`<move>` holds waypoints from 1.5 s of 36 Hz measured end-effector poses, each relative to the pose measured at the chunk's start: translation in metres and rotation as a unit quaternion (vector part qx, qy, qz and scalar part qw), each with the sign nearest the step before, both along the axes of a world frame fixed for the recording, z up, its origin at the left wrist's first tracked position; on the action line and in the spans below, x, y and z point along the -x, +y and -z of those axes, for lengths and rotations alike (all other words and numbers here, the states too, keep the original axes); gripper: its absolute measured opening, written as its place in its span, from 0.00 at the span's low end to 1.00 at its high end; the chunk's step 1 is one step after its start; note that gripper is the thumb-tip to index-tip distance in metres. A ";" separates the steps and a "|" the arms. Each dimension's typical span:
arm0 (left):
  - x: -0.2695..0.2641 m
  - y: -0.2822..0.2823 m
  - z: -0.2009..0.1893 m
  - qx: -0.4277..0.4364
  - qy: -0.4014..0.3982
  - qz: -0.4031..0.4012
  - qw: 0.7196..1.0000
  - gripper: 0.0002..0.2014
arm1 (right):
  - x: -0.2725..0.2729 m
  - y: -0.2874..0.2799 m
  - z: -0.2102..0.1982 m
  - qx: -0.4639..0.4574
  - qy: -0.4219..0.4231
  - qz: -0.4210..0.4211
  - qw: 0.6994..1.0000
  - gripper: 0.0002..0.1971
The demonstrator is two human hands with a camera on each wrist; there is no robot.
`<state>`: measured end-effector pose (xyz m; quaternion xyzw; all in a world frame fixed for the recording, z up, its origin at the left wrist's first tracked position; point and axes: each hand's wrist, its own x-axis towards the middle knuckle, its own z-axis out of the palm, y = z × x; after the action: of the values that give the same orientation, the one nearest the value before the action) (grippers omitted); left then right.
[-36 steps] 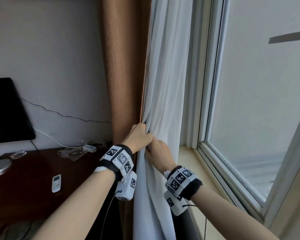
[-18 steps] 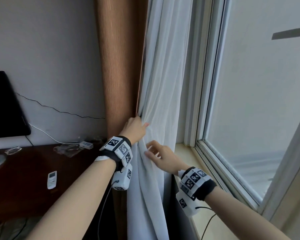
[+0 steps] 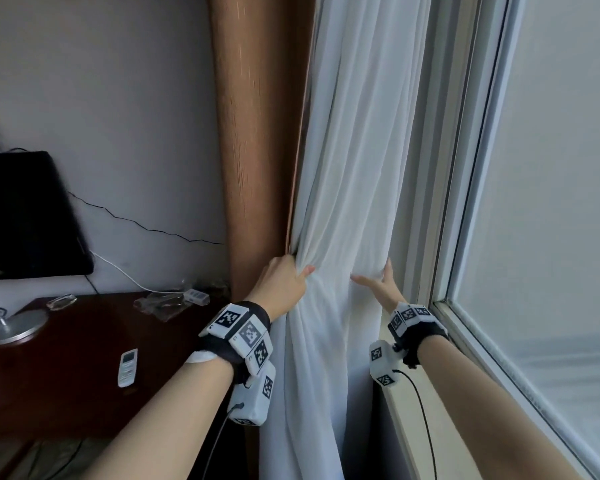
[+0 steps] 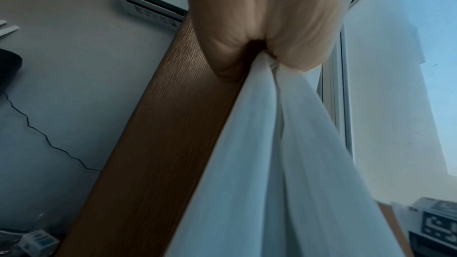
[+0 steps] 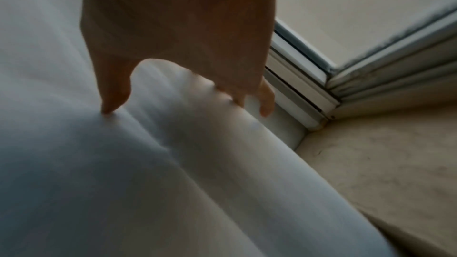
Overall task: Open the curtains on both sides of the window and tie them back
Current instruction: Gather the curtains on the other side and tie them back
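Head view: the white sheer curtain hangs bunched in folds, gripped by the left hand; the right hand, fingers straight, presses it. A brown curtain hangs left of that fist.

Left wrist: fingers clench gathered fabric.

Right wrist: spread fingertips touch cloth beside the window frame.

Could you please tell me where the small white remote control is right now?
In the head view, the small white remote control lies at lower left on the dark wooden desk, left of the left hand.
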<state>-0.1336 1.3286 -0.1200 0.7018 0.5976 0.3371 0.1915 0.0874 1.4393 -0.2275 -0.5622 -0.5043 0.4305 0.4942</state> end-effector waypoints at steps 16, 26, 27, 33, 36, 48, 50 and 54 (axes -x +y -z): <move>0.000 0.006 0.001 -0.011 -0.001 -0.005 1.000 0.19 | 0.060 -0.050 -0.004 -0.131 -0.065 -0.061 0.987 0.06; -0.001 -0.002 -0.001 -0.009 0.014 -0.015 1.000 0.20 | 0.058 -0.041 -0.012 -0.114 -0.111 -0.083 0.984 0.12; -0.001 -0.002 -0.001 -0.009 0.011 -0.015 1.000 0.20 | 0.059 -0.040 -0.010 -0.101 -0.094 -0.113 0.984 0.23; -0.006 -0.005 -0.004 -0.003 0.012 -0.014 1.000 0.19 | 0.073 -0.032 -0.015 -0.085 -0.080 -0.096 0.988 0.11; -0.007 -0.006 -0.004 -0.002 0.018 -0.013 1.000 0.19 | 0.083 -0.033 -0.020 -0.122 -0.084 -0.074 0.986 0.08; 0.007 0.001 0.000 -0.070 0.094 -0.080 0.990 0.11 | 0.062 -0.061 -0.025 -0.139 -0.253 0.014 0.957 0.17; 0.004 0.000 0.000 -0.080 0.105 -0.090 0.987 0.11 | 0.058 -0.071 -0.021 -0.162 -0.248 0.003 0.955 0.11; -0.001 -0.002 0.000 -0.081 0.112 -0.113 0.984 0.11 | 0.048 -0.095 -0.017 -0.241 -0.265 0.003 0.934 0.06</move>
<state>-0.1327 1.3267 -0.1198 0.6760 0.6617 0.3231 0.0265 0.0394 1.3443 -0.2102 -0.5215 -0.7039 0.1299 0.4644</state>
